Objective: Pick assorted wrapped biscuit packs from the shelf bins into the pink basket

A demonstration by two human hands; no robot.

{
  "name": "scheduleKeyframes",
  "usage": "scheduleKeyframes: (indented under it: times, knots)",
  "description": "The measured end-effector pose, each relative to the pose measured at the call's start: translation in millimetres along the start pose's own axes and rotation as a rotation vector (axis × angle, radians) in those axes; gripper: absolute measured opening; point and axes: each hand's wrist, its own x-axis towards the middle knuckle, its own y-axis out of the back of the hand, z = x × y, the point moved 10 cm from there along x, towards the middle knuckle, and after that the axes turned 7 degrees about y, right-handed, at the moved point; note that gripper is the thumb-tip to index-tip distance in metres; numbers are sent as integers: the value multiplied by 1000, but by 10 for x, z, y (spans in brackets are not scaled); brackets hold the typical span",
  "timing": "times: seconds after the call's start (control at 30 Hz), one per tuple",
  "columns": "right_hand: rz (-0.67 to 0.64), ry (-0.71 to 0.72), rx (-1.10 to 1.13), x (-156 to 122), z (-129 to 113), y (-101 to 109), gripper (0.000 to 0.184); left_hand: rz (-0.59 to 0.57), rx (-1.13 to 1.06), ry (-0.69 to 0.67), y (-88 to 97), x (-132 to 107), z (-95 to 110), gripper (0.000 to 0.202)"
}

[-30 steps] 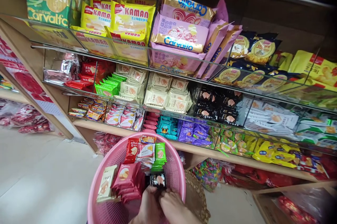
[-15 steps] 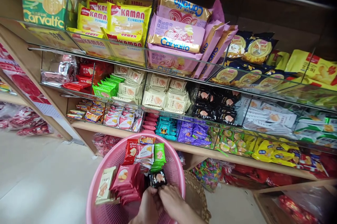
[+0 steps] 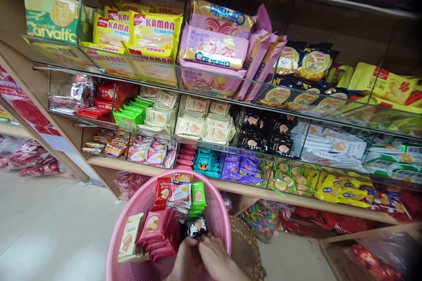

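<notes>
Both hands are together inside a pink plastic basket (image 3: 116,246), low in the view. My left hand (image 3: 185,258) and my right hand (image 3: 216,254) close on the near end of a black snack packet (image 3: 197,228); their fingertips are partly hidden. Just left of them lies a stack of dark red packets (image 3: 158,230), with cream packets (image 3: 130,237) beside it against the basket's left side. Toward the basket's far side sit a red packet (image 3: 162,194), white-and-pink packets (image 3: 180,196) and green packets (image 3: 198,197).
Glass-fronted shelves (image 3: 214,72) of wrapped snacks rise beyond the basket, including black packets (image 3: 252,144) in one compartment. A woven brown item (image 3: 245,246) lies right of the basket. Bagged red goods (image 3: 372,259) stand at lower right. Pale floor (image 3: 59,228) shows at left.
The camera view has shifted slightly, so the shelves appear a little lower and further left. Both hands stay at the black packet in the basket, with little visible movement.
</notes>
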Motion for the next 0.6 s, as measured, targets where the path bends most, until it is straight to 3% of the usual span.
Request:
scheduleKeyframes:
  times: [0.23, 0.43, 0.6]
  knots:
    - [4, -45, 105, -83, 19, 42, 47, -18, -3, 64, -71, -38, -67, 8]
    - [16, -53, 124, -59, 46, 12, 47, -102, -13, 155, -48, 72, -167, 14]
    - [29, 2, 68, -178, 54, 285, 39, -34, -37, 180, 113, 173, -119, 20]
